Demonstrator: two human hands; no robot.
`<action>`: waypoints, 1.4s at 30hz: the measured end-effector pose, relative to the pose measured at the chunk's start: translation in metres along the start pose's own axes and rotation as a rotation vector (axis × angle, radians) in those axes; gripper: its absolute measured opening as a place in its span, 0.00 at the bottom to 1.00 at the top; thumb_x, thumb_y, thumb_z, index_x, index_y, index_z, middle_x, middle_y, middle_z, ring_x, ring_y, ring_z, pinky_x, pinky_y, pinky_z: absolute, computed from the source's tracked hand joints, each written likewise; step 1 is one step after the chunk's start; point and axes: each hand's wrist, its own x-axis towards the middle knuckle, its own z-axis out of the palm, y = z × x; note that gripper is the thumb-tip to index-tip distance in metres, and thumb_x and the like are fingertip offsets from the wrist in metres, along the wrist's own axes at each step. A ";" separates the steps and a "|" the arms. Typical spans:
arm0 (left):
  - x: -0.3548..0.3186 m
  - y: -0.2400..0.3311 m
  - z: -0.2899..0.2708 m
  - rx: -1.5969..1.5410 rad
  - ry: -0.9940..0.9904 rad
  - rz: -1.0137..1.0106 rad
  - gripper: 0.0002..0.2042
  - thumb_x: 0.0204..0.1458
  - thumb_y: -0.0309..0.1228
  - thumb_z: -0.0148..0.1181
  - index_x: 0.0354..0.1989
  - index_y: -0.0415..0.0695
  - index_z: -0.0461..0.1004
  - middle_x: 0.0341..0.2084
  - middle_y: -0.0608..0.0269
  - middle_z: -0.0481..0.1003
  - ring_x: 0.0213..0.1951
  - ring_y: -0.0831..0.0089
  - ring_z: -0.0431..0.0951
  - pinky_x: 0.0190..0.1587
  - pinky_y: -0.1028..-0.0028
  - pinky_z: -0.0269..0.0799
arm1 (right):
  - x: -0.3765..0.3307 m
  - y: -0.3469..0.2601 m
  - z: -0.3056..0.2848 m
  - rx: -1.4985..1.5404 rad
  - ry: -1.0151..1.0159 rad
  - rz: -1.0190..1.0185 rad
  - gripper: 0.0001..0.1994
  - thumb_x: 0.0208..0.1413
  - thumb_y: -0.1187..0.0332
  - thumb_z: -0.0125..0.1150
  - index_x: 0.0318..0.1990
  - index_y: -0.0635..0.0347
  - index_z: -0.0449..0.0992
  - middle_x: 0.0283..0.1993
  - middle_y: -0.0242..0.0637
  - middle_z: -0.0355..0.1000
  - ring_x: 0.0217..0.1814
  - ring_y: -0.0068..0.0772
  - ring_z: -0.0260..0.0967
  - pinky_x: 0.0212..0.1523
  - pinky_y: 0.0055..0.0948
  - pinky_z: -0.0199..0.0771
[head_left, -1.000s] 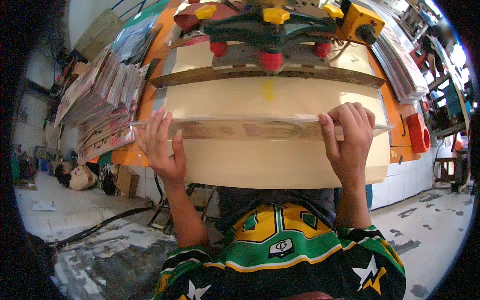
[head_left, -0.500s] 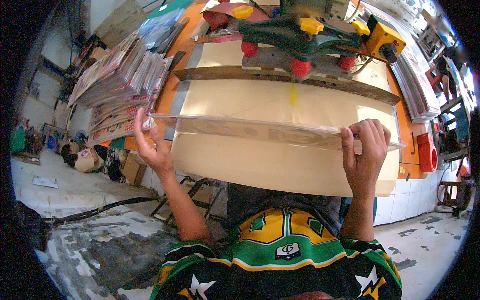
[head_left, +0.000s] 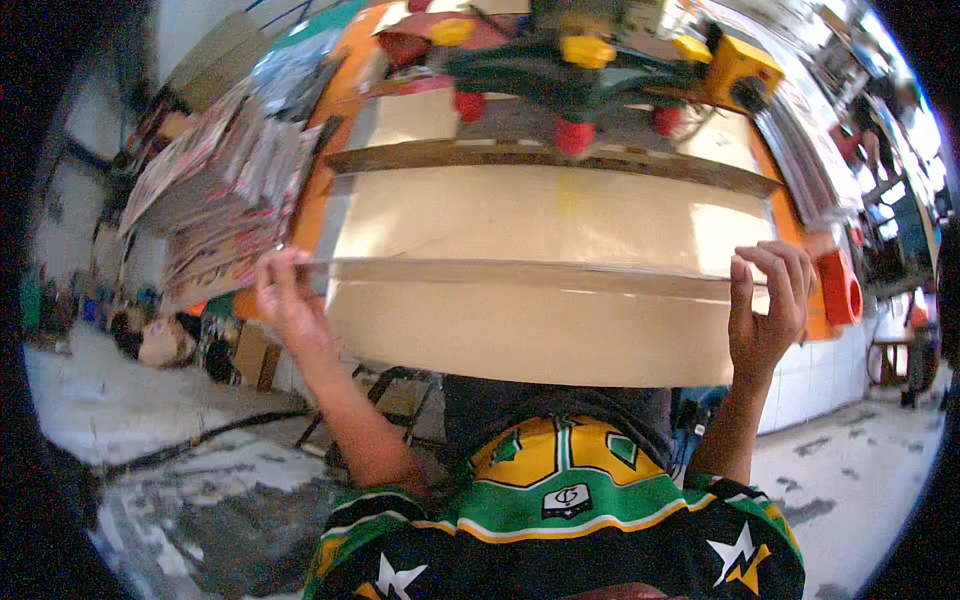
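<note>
A thin stack of clear plastic sheets (head_left: pixel 520 270), seen almost edge-on, stretches across the tan work surface (head_left: pixel 520 340). At its left end my left hand (head_left: pixel 292 305) is closed, fingertips on the corner; motion blurs them somewhat. My right hand (head_left: pixel 772 300) curls around the opposite end, thumb on the near side and fingers bent behind. Its grip looks loose, with a gap between thumb and fingers. Whether the stack's lower edge rests on the surface, I cannot tell.
Beyond the sheets, a long metal bar (head_left: pixel 550 158) crosses the surface below a dark green machine frame (head_left: pixel 560 75) with yellow knobs and red feet. Piles of printed plastic packets (head_left: pixel 220 170) stand at left, another pile (head_left: pixel 810 165) at right. A red holder (head_left: pixel 838 285) sits at the right edge.
My left hand's raised, spread fingers have closed on the sheets' corner. My right hand's pinch has loosened and it sits further right. The whole view has shifted slightly.
</note>
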 end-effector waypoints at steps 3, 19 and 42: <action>0.000 0.010 -0.010 0.051 0.037 -0.019 0.07 0.62 0.34 0.61 0.37 0.44 0.73 0.34 0.66 0.75 0.39 0.75 0.75 0.48 0.71 0.72 | -0.004 0.027 -0.011 -0.074 0.057 0.055 0.10 0.56 0.65 0.67 0.43 0.58 0.79 0.47 0.41 0.75 0.55 0.43 0.69 0.58 0.41 0.65; 0.005 0.028 -0.013 0.204 0.201 -0.049 0.09 0.63 0.34 0.59 0.42 0.41 0.73 0.37 0.64 0.77 0.40 0.74 0.76 0.46 0.71 0.74 | -0.053 0.056 -0.002 1.069 -0.209 0.747 0.10 0.65 0.67 0.60 0.46 0.66 0.77 0.40 0.33 0.77 0.42 0.18 0.72 0.46 0.23 0.72; -0.008 0.002 -0.005 -0.040 0.046 -0.128 0.08 0.63 0.33 0.60 0.43 0.43 0.74 0.37 0.64 0.77 0.40 0.76 0.77 0.45 0.74 0.73 | -0.029 0.078 -0.010 0.856 0.069 0.770 0.10 0.66 0.67 0.57 0.47 0.64 0.76 0.40 0.29 0.75 0.40 0.17 0.68 0.43 0.20 0.67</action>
